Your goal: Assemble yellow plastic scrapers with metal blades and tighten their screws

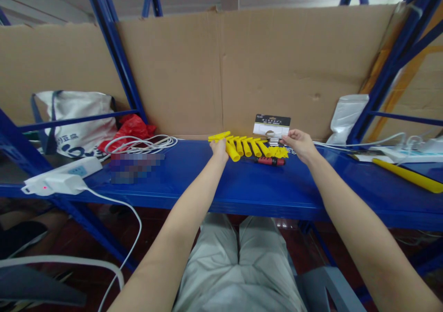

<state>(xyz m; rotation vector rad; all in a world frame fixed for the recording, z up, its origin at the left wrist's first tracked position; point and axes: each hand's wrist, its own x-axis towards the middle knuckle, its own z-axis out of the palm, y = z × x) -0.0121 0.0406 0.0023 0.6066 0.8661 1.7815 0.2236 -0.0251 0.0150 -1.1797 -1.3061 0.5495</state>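
At shelf [187, 183] | yellow tube [233, 151]: axis slanted, round end personward | left fingers [215, 146] grasp it | right fingers [291, 139]: unclear

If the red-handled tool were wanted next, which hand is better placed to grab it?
Probably the right hand: it is nearer the tool's red handle. The left hand is by the left end of the yellow pieces, farther away. The right is also close to the printed card, perhaps holding it.

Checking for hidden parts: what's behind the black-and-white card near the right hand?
The brown cardboard panel shows above and on either side of the black-and-white card. Anything directly behind the card is covered, so I can't tell.
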